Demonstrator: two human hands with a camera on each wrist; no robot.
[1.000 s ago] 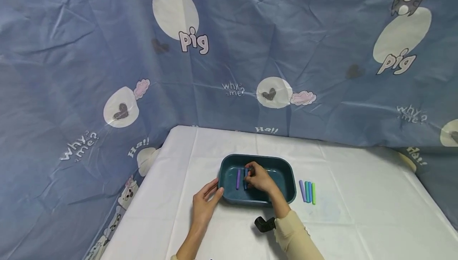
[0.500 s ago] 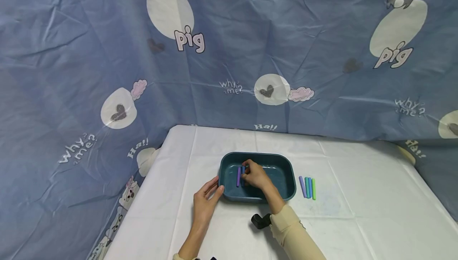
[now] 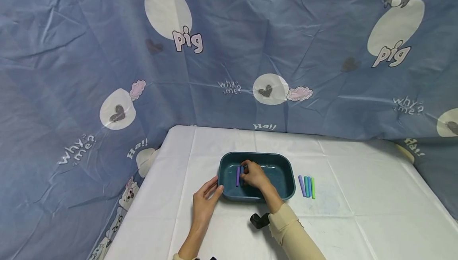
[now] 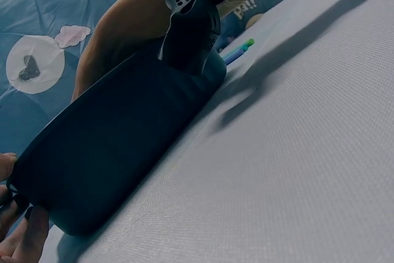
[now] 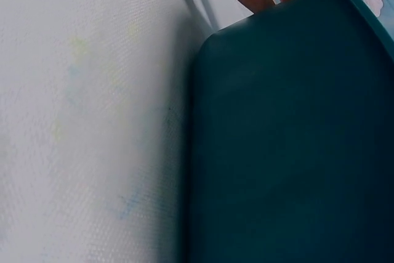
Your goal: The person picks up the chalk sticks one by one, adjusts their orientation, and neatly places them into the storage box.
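A dark teal tray [image 3: 277, 156] stands on the white-covered table. Inside, toward its left end, lies a purple chalk stick [image 3: 237, 176]. Just right of it, my right hand [image 3: 255, 174] pinches a blue chalk stick [image 3: 242, 170], partly hidden behind the fingers. My left hand [image 3: 206, 200] touches the tray's left end from outside, thumb and fingers spread along the wall. In the left wrist view, its fingertips [image 4: 34, 232] rest against the tray's outer side.
Right of the tray lie a lilac chalk stick [image 3: 302, 186], a teal one [image 3: 305, 187], a blue one [image 3: 309, 187] and a green one [image 3: 313, 188]. A black wrist device [image 3: 259, 220] juts from the right sleeve. Patterned blue cloth [image 3: 200, 105] hangs behind the table.
My right hand has shifted left with the blue chalk stick, bringing it closer beside the purple one. My left hand stays at the tray's end. The head view has tilted slightly.
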